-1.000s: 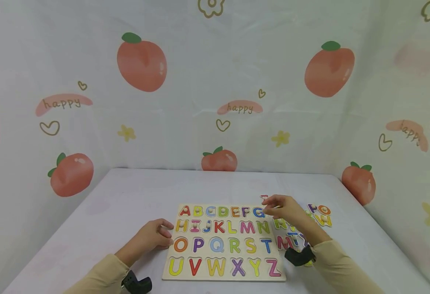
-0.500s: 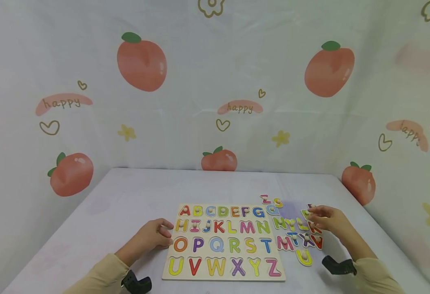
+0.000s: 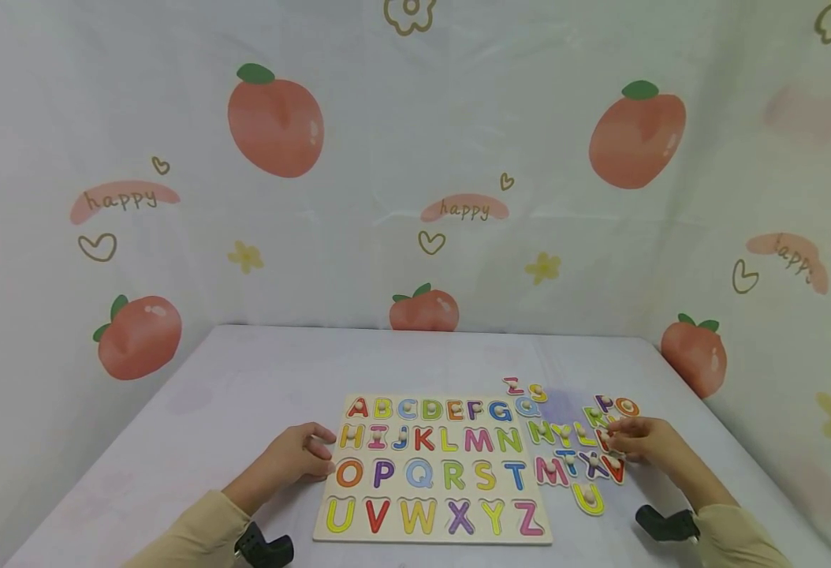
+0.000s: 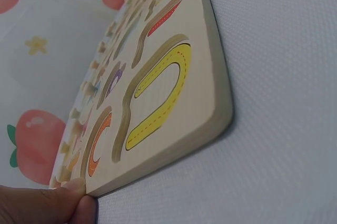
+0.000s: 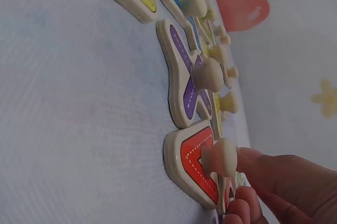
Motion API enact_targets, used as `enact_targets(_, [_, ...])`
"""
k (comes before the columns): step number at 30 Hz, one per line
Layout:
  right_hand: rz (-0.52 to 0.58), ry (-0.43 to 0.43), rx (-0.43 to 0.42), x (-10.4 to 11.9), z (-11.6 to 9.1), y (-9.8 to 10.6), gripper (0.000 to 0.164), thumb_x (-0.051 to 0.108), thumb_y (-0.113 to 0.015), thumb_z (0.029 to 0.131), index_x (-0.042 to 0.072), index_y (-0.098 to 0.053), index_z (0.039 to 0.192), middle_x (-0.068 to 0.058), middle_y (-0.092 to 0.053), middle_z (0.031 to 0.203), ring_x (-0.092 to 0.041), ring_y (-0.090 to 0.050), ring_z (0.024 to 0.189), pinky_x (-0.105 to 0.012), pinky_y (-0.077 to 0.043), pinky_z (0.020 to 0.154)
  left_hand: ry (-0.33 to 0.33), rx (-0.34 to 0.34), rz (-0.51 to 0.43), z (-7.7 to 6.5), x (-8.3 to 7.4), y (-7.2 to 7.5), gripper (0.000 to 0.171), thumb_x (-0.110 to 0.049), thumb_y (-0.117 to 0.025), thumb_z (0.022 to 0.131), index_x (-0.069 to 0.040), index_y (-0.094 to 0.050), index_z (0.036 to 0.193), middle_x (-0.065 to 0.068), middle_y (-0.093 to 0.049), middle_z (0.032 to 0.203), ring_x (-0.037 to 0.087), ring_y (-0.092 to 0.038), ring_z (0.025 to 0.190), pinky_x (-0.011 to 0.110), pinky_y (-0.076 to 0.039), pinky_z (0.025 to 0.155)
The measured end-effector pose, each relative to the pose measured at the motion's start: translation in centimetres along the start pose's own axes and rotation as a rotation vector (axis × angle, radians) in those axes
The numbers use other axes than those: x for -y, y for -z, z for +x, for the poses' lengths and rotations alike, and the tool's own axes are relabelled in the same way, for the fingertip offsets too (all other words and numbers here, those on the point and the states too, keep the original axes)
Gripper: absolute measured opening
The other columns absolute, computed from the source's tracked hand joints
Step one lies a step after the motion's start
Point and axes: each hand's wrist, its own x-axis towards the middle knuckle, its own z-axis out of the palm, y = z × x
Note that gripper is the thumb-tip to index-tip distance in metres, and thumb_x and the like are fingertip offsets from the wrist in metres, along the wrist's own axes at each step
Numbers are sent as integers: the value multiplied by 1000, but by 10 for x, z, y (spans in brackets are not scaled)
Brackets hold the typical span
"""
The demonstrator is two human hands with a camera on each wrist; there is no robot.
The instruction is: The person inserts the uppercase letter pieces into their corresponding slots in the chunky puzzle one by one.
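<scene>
We see the left hand [image 3: 295, 454], fingers loosely curved, touching a wooden alphabet board [image 3: 396, 491] at its left edge, letter pieces [image 3: 591, 465] lying beyond its right, and the right hand [image 3: 646, 442], fingers bent, at the red K piece [image 3: 604, 439], whether pinching it we cannot tell.

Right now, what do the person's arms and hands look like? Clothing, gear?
Left hand and right hand: ungloved. Left sleeve and right sleeve: plain beige, long. Left wrist unit and right wrist unit: black, angular.
</scene>
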Motion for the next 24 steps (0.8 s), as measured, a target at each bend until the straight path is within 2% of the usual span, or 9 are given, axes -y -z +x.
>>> enact_targets(5, [-65, 17, 6, 2, 1, -2, 44, 28, -76, 83, -4, -65, 111, 0, -64, 85, -15, -53, 74, -26, -48, 61, 0, 2, 3, 0, 1, 0, 42, -3, -78, 76, 1, -60, 113, 7, -61, 82, 14, -58, 69, 28, -53, 64])
enact_targets(15, [-101, -45, -2, 9, 1, -5, 38, 26, -75, 83, -3, -68, 107, 2, -65, 82, -17, -51, 73, -28, -44, 62, -6, 1, -13, -1, 0, 0, 42, -2, -78, 75, 1, -61, 113, 7, -60, 82, 15, -58, 69, 28, -53, 63])
enact_targets(19, [-118, -35, -4, 13, 0, -2, 37, 27, -74, 85, -3, -67, 107, 1, -64, 81, -18, -50, 74, -29, -43, 63, -11, 0, -18, -1, 0, 0, 42, -2, -79, 74, 2, -61, 112, 7, -60, 81, 15, -59, 68, 28, -54, 63])
enact_targets(24, [-111, 9, -12, 22, 0, 2, 40, 31, -73, 86, -2, -67, 108, -4, -66, 91, -20, -52, 81, -29, -46, 67, 0, -4, -14, 0, 0, 0, 41, -2, -78, 74, 1, -62, 111, 7, -60, 80, 15, -59, 68, 28, -53, 62])
